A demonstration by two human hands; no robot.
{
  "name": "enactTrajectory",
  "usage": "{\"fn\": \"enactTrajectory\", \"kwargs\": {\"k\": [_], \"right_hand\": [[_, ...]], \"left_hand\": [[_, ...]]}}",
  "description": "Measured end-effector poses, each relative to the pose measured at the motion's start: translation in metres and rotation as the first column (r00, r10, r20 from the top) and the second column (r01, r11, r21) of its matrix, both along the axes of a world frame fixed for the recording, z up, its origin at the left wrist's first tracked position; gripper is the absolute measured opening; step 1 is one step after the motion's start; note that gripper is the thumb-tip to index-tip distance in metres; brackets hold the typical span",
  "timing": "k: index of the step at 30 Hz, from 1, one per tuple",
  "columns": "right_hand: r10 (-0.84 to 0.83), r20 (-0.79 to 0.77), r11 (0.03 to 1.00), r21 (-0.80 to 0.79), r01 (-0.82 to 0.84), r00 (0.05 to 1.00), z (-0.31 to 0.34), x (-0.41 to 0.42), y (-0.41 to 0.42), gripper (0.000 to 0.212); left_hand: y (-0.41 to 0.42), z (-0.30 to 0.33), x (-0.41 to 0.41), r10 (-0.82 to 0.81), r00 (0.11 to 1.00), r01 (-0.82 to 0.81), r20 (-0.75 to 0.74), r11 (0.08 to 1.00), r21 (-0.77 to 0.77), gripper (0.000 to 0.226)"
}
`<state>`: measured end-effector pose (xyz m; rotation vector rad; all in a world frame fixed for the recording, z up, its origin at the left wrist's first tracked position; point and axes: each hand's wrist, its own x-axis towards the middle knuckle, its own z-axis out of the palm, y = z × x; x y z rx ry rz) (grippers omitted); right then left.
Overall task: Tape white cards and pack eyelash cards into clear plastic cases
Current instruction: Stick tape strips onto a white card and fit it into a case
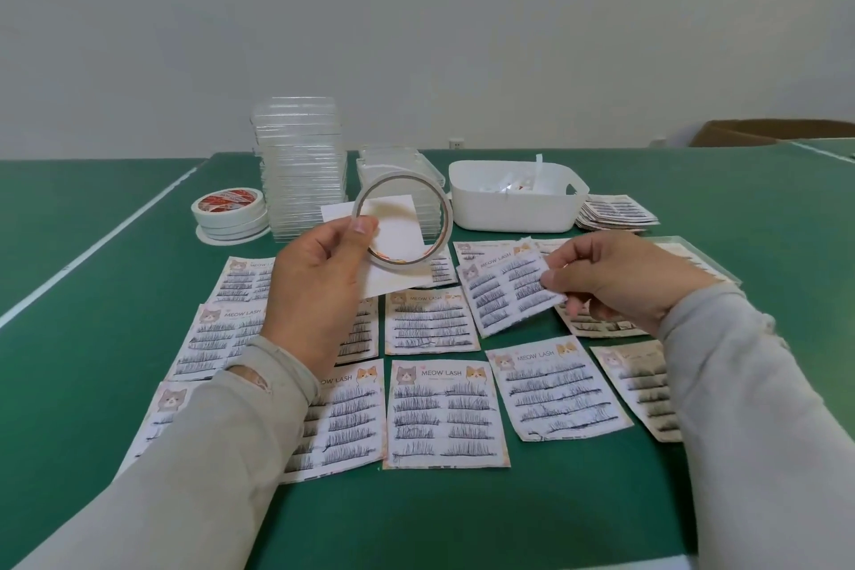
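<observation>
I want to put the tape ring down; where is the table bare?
Bare green table lies left of the tape rolls and eyelash cards; also the near edge below the cards. Crowded: centre, and around the white bin.

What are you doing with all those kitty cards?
A person is packing eyelash cards. The left hand holds a thin tape roll and a white card above the green table. The right hand pinches one eyelash card. A stack of clear plastic cases waits behind.
</observation>
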<state>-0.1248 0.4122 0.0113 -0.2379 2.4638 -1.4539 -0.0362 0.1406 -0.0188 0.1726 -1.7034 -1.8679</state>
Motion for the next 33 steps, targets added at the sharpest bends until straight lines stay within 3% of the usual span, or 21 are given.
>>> {"fn": "enactTrajectory", "kwargs": {"k": [5, 13, 16, 18, 20, 22, 24, 25, 27, 33], "right_hand": [[0.054, 0.026, 0.980, 0.190, -0.057, 0.998, -0.002, 0.000, 0.003, 0.027], [0.099, 0.044, 0.927, 0.358, -0.108, 0.994, -0.001, -0.001, 0.006, 0.028], [0.058, -0.008, 0.913, 0.405, -0.050, 0.998, -0.001, -0.001, 0.005, 0.031], [-0.007, -0.125, 0.893, 0.445, 0.062, 0.992, 0.001, -0.001, 0.004, 0.026], [-0.100, -0.297, 0.913, 0.352, 0.206, 0.950, 0.002, 0.000, 0.001, 0.021], [-0.207, -0.421, 0.963, 0.074, 0.260, 0.883, 0.003, 0.006, -0.011, 0.018], [-0.206, -0.399, 0.971, -0.199, 0.134, 0.893, 0.004, 0.017, -0.032, 0.011], [-0.154, -0.390, 0.964, -0.262, 0.051, 0.908, 0.004, 0.023, -0.043, 0.007], [-0.065, -0.435, 0.957, -0.281, -0.067, 0.898, -0.001, 0.030, -0.058, 0.009], [0.031, -0.481, 0.944, -0.274, -0.184, 0.876, -0.009, 0.035, -0.069, 0.015]], "left_hand": [[0.000, 0.000, -0.001, -0.003, 1.000, 0.003, 0.005, 1.000, 0.001, 0.012], [0.001, 0.001, -0.001, 0.012, 1.000, -0.011, 0.013, 1.000, -0.020, 0.011], [0.002, 0.001, 0.000, 0.013, 1.000, -0.012, 0.016, 0.999, -0.030, 0.012], [0.003, 0.002, 0.000, 0.004, 1.000, -0.004, 0.017, 1.000, -0.022, 0.012], [0.003, 0.002, 0.001, -0.024, 0.999, 0.025, 0.028, 1.000, -0.016, 0.012], [0.004, 0.001, 0.001, -0.065, 0.996, 0.067, 0.054, 0.997, -0.043, 0.013], [0.006, -0.001, 0.002, -0.101, 0.991, 0.108, 0.089, 0.991, -0.076, 0.013], [0.007, -0.001, 0.002, -0.120, 0.987, 0.129, 0.106, 0.988, -0.087, 0.014], [0.009, -0.002, 0.003, -0.156, 0.979, 0.170, 0.133, 0.980, -0.103, 0.014], [0.010, -0.005, 0.004, -0.192, 0.969, 0.220, 0.154, 0.957, -0.187, 0.015]]}}
